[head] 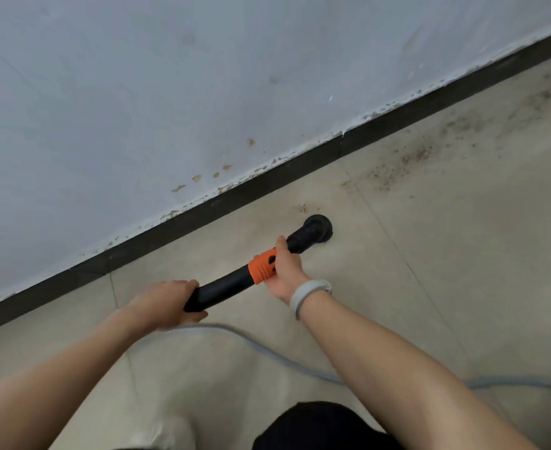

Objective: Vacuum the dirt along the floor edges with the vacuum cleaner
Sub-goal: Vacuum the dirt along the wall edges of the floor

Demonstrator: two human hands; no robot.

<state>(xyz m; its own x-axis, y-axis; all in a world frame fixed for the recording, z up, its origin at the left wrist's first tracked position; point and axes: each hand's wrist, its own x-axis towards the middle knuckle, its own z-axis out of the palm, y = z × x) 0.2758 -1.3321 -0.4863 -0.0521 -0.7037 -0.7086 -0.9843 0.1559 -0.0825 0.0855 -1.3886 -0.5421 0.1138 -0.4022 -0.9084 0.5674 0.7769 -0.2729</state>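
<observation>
Both hands on wand [222, 284]: left hand [173, 303] curled round rear end, right hand [285, 267] clamped at orange collar [262, 266]. Nozzle [316, 229] down on floor [397, 287], just off skirting [267, 186]. Small speck patch [303, 208] between nozzle and skirting. Heavy dirt [407, 160] further right along skirting, untouched. Strip left of nozzle looks mostly clean. Judged partway: right stretch left. Hose [267, 349] trailing well off skirting, behind hands.
</observation>
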